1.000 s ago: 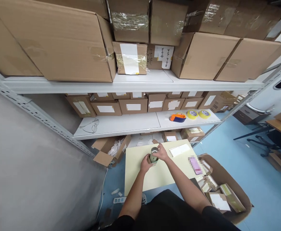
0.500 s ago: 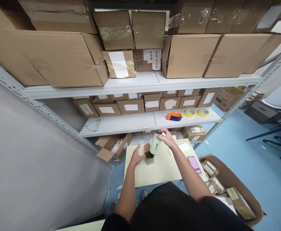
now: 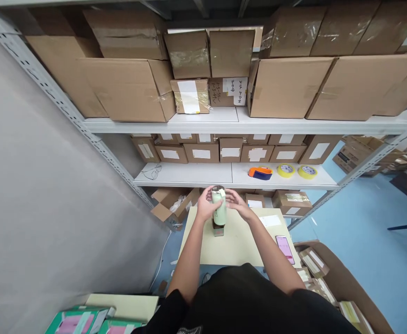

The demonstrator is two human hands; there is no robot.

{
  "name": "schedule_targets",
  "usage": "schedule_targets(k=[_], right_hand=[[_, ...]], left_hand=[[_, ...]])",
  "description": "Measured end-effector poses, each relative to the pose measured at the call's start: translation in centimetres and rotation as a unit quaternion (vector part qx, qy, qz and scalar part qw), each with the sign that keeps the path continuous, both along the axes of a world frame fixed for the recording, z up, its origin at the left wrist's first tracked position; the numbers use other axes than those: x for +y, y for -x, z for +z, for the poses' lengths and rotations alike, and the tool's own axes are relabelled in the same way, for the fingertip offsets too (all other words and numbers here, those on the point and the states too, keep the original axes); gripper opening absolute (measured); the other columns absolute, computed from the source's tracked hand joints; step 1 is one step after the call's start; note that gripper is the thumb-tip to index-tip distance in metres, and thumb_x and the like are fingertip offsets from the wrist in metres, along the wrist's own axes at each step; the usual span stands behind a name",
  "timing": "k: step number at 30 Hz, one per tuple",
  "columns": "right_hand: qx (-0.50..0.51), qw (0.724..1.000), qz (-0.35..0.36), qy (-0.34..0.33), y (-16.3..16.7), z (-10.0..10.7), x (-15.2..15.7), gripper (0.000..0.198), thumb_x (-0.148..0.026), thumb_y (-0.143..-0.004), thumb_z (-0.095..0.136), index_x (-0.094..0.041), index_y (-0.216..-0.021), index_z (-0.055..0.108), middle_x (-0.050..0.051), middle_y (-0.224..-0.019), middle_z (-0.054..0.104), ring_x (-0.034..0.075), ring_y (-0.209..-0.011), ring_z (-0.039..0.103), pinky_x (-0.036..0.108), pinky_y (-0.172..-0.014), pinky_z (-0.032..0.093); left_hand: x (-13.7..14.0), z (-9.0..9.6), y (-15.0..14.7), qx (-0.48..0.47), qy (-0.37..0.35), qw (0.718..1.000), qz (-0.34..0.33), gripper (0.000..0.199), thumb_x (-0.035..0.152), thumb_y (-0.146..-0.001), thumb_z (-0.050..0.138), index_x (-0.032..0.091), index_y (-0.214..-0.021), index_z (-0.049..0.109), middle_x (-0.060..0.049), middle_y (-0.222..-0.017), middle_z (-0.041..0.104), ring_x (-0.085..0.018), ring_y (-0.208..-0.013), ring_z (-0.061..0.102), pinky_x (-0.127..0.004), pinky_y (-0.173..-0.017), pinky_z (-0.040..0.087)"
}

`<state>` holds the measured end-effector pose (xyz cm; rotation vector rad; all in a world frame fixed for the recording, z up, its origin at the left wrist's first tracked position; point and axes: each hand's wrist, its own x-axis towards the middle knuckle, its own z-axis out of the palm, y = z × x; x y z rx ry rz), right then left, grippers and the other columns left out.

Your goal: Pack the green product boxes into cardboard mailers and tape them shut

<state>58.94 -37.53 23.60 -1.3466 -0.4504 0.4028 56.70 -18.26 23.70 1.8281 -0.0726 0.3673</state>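
Observation:
A light green tumbler [image 3: 220, 214] with a dark lid stands upright over a small open cardboard box [image 3: 218, 231] on the cream table [image 3: 240, 248]. Its lower end hides the box's mouth, so I cannot tell how far inside it sits. My left hand [image 3: 205, 205] is wrapped round the tumbler's left side, thumb across the front. On the other side, my right hand [image 3: 238, 204] has its fingers apart beside the tumbler's upper part. Whether those fingertips touch it is unclear.
A phone [image 3: 285, 249] and a white paper [image 3: 270, 220] lie on the table's right. Behind, the shelf [image 3: 196, 174] bears an orange-and-blue tape dispenser [image 3: 260, 173], tape rolls [image 3: 286, 170] and boxes. An open carton [image 3: 175, 204] is at left; a large box of parcels [image 3: 349, 283] at right.
The tumbler has moved slightly left and come upright over the small box. My left hand has gone from beside the box to gripping the tumbler; my right hand has loosened its hold.

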Motion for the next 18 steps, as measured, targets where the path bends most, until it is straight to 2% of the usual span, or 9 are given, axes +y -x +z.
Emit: schedule_targets(k=[2, 3, 5, 8, 11, 14, 18], right_hand=[[0.013, 0.998, 0.051, -0.016, 0.8, -0.5, -0.3, 0.094, -0.040, -0.069, 0.090, -0.032, -0.151, 0.044, 0.006, -0.125, 0.071, 0.024, -0.112, 0.069, 0.038, -0.094, 0.057], [0.021, 0.998, 0.049, -0.020, 1.1, -0.8, -0.2, 0.102, -0.038, -0.068, 0.091, -0.032, -0.155, 0.040, 0.006, -0.125, 0.071, 0.024, -0.111, 0.069, 0.039, -0.094, 0.058], [0.032, 0.999, -0.002, -0.025, 1.5, -1.3, 0.2, 0.116, -0.038, -0.065, 0.094, -0.031, -0.161, 0.030, 0.007, -0.121, 0.072, 0.025, -0.105, 0.071, 0.040, -0.090, 0.060], [0.021, 0.995, -0.095, -0.009, 1.6, -1.6, 0.5, 0.133, -0.038, -0.060, 0.097, -0.030, -0.167, 0.019, 0.005, -0.111, 0.071, 0.026, -0.099, 0.071, 0.041, -0.086, 0.061], [0.005, 0.996, -0.086, -0.006, 1.6, -1.2, 0.0, 0.133, -0.036, -0.063, 0.096, -0.034, -0.168, 0.015, 0.005, -0.112, 0.069, 0.025, -0.103, 0.069, 0.041, -0.089, 0.059], [0.016, 0.999, -0.049, -0.016, 1.7, -0.7, -0.7, 0.125, -0.032, -0.069, 0.091, -0.037, -0.168, 0.014, 0.004, -0.115, 0.068, 0.022, -0.101, 0.069, 0.039, -0.088, 0.058], [0.010, 0.996, -0.092, 0.005, 1.9, -0.5, -0.7, 0.124, -0.028, -0.068, 0.088, -0.036, -0.168, 0.015, 0.003, -0.108, 0.067, 0.021, -0.092, 0.068, 0.039, -0.083, 0.059]], left_hand=[[0.4, 0.0, -0.7, 0.005, 0.081, 0.995, -0.049, 0.080, 0.043, -0.082, 0.081, 0.019, -0.152, 0.050, -0.015, -0.133, 0.070, -0.026, -0.115, 0.070, -0.038, -0.099, 0.058], [0.3, 0.1, -1.0, 0.007, 0.115, 0.991, -0.065, 0.081, 0.046, -0.084, 0.078, 0.019, -0.154, 0.047, -0.015, -0.137, 0.068, -0.026, -0.119, 0.069, -0.038, -0.100, 0.058], [-0.3, 0.5, -1.6, 0.013, 0.155, 0.985, -0.077, 0.085, 0.048, -0.085, 0.079, 0.021, -0.157, 0.044, -0.015, -0.143, 0.064, -0.027, -0.125, 0.067, -0.037, -0.101, 0.057], [-1.5, 1.4, -2.0, 0.044, 0.159, 0.984, -0.072, 0.095, 0.043, -0.074, 0.090, 0.023, -0.155, 0.046, -0.014, -0.140, 0.066, -0.027, -0.121, 0.068, -0.036, -0.097, 0.059], [-2.2, 1.9, -2.3, 0.060, 0.189, 0.978, -0.059, 0.106, 0.035, -0.065, 0.097, 0.022, -0.157, 0.044, -0.014, -0.129, 0.070, -0.026, -0.114, 0.070, -0.036, -0.095, 0.059], [-2.3, 1.8, -2.6, 0.066, 0.253, 0.963, -0.067, 0.117, 0.031, -0.065, 0.096, 0.023, -0.163, 0.033, -0.013, -0.124, 0.073, -0.026, -0.111, 0.071, -0.037, -0.096, 0.058], [-2.3, 1.5, -2.8, 0.078, 0.308, 0.945, -0.078, 0.121, 0.038, -0.072, 0.091, 0.025, -0.167, 0.018, -0.012, -0.118, 0.076, -0.026, -0.103, 0.073, -0.038, -0.092, 0.058]])
